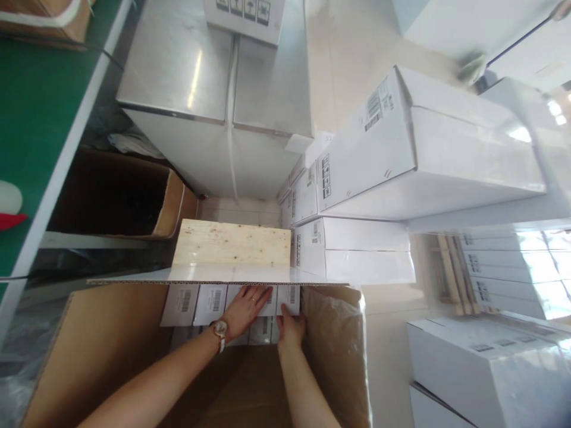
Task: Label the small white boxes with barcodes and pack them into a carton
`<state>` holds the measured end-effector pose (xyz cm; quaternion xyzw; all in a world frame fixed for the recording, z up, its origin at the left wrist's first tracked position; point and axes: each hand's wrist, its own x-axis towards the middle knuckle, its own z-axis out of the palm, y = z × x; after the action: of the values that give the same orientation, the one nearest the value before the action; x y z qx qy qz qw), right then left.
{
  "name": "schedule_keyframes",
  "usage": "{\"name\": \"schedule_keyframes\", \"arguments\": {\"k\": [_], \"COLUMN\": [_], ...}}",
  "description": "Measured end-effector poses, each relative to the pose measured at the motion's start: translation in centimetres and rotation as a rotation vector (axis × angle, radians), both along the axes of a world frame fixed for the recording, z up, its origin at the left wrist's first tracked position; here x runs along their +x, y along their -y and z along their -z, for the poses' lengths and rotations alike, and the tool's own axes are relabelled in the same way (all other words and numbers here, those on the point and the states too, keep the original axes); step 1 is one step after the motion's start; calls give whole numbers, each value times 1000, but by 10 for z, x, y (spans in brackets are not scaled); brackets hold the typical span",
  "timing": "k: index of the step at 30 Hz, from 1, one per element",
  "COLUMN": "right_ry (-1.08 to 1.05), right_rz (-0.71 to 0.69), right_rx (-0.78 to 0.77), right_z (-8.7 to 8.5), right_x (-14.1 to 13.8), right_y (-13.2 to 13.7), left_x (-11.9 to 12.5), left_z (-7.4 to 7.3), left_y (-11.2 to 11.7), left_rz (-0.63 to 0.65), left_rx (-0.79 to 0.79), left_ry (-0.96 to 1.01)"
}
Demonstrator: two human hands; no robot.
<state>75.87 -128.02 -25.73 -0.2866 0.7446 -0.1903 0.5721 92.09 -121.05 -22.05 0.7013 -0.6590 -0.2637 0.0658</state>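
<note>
Both my arms reach down into a large open cardboard carton (102,351). Inside it stands a row of several small white boxes with barcode labels (196,304). My left hand (247,309), with a wristwatch and a ring, lies flat with fingers stretched over the tops of the middle boxes. My right hand (291,326) curls its fingers around the rightmost small white box (289,297), next to the carton's right wall. The carton's far flap (214,274) stands open above the boxes.
A pale wooden board (232,242) lies beyond the carton. Stacks of large white cartons (401,148) fill the right side, with a wooden pallet (452,273) between them. A steel cabinet (214,89) stands ahead, an open brown box (120,196) and a green table (40,119) to the left.
</note>
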Motion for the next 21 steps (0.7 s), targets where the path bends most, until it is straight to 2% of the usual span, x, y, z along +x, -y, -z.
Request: {"name": "schedule_keyframes", "arguments": {"k": [2, 3, 7, 10, 13, 16, 19, 20, 21], "right_ry": [-24, -31, -9, 2, 30, 168, 217, 210, 200], "right_rz": [166, 202, 167, 104, 83, 139, 149, 146, 145], "right_rx": [48, 67, 127, 213, 370, 451, 446, 454, 463], "right_z": [0, 0, -5, -13, -20, -22, -22, -23, -23], "right_x": [5, 6, 1, -4, 0, 12, 19, 19, 19], "right_y": [1, 2, 10, 13, 11, 7, 3, 3, 2], "left_x": [1, 1, -3, -1, 14, 34, 35, 30, 23], "left_z": [5, 8, 13, 9, 2, -4, -14, -18, -23], "left_y": [-4, -5, -8, -20, -39, -52, -60, -64, -69], "left_rz": [-37, -50, -67, -34, -8, -85, -164, -243, -377], "left_rx": [-5, -3, -37, -74, -81, -70, -105, -108, -87], "left_ry": [-23, -34, -56, -51, 16, 79, -24, -95, -184]}}
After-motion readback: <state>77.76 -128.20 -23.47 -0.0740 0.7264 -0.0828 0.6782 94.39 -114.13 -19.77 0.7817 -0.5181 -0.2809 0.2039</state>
